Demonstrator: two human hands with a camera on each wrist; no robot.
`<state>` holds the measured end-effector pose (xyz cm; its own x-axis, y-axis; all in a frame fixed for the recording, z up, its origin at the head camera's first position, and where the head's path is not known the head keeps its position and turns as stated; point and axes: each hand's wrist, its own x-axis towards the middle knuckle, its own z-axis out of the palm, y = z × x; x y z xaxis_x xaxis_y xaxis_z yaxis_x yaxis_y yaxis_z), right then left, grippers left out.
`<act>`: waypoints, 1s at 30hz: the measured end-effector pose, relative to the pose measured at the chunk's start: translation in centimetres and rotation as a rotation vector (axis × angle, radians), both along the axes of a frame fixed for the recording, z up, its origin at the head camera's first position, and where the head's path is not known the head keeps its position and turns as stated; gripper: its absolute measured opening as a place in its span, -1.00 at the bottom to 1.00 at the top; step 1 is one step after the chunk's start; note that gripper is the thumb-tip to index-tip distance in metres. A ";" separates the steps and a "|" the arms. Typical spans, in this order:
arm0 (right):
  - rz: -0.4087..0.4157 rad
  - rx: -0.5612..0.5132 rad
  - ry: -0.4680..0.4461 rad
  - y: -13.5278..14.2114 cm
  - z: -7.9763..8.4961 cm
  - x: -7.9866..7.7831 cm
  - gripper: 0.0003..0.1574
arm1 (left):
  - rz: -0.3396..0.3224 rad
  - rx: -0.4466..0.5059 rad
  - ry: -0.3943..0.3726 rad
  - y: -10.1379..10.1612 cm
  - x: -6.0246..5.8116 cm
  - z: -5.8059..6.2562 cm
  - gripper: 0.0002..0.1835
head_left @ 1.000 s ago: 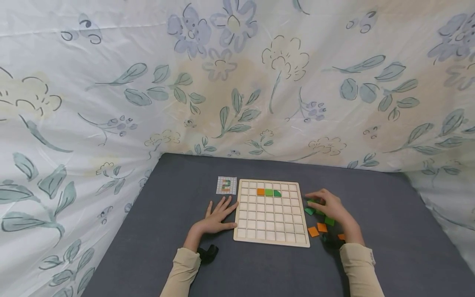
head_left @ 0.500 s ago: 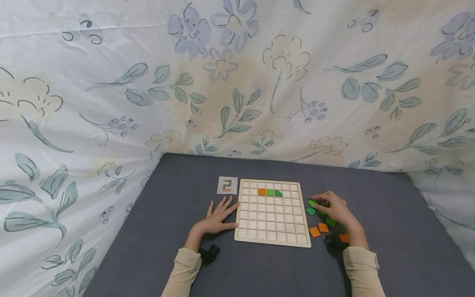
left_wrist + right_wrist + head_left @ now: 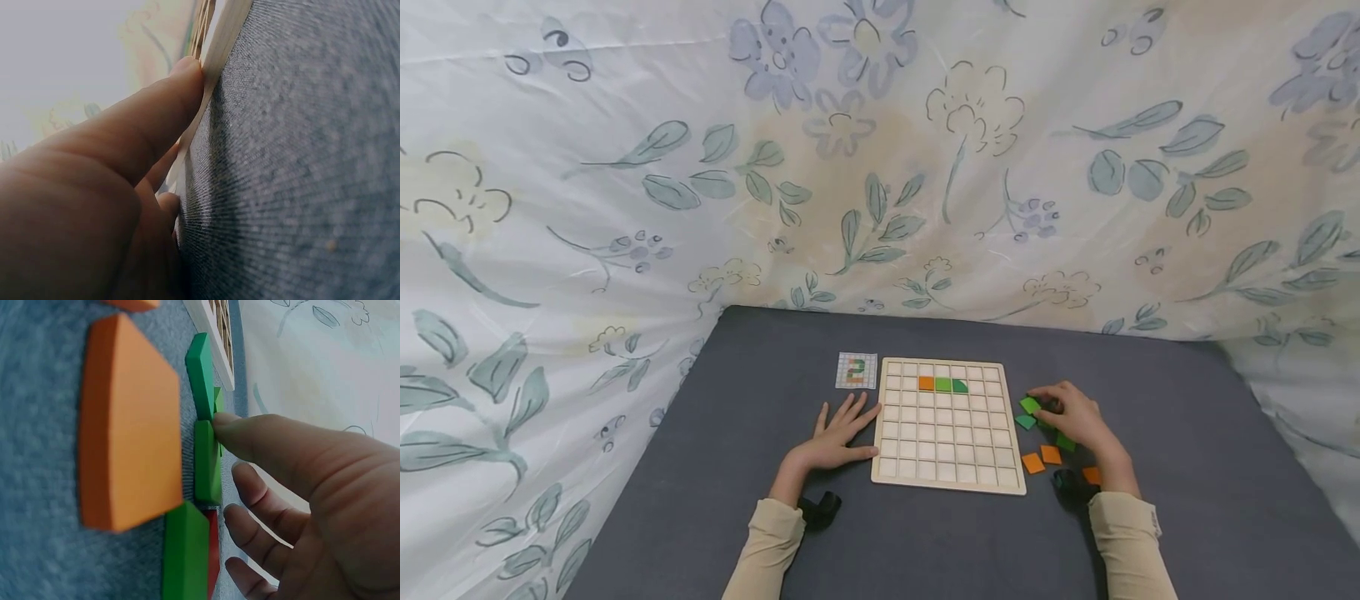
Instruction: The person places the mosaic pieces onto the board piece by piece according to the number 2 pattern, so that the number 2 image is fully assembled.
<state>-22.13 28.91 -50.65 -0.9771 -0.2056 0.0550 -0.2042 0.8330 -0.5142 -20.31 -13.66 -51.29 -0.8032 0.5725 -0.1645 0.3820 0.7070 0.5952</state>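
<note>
A pale wooden grid board lies on the table, with an orange square tile, a light green square tile and a dark green rounded tile in one row. My left hand lies spread, its thumb and a fingertip touching the board's left edge. Right of the board my right hand pinches a light green tile between thumb and index finger, low over the loose pile. In the right wrist view the thumb hides the index finger; the other fingers hang loosely curled.
Beside the right hand lie a teal-green tile, a green tile and several orange tiles. A red piece shows in the right wrist view. A patterned card lies left of the board; a floral cloth hangs behind.
My right hand has drawn slightly right, away from the board, and the light green tile at its fingertips now shows more fully. The left hand stays on the board's edge.
</note>
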 end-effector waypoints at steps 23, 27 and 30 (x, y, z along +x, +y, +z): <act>-0.060 0.033 0.050 -0.4 -0.5 -0.3 -0.65 | -0.007 0.013 -0.001 0.0 0.1 0.0 -0.22; -0.072 0.031 0.052 -0.5 -0.6 -0.3 -0.67 | -0.008 0.019 -0.003 0.0 0.1 0.0 -0.22; -0.086 0.031 0.052 -0.6 -0.5 -0.2 -0.67 | -0.010 0.022 -0.001 0.0 0.0 0.0 -0.22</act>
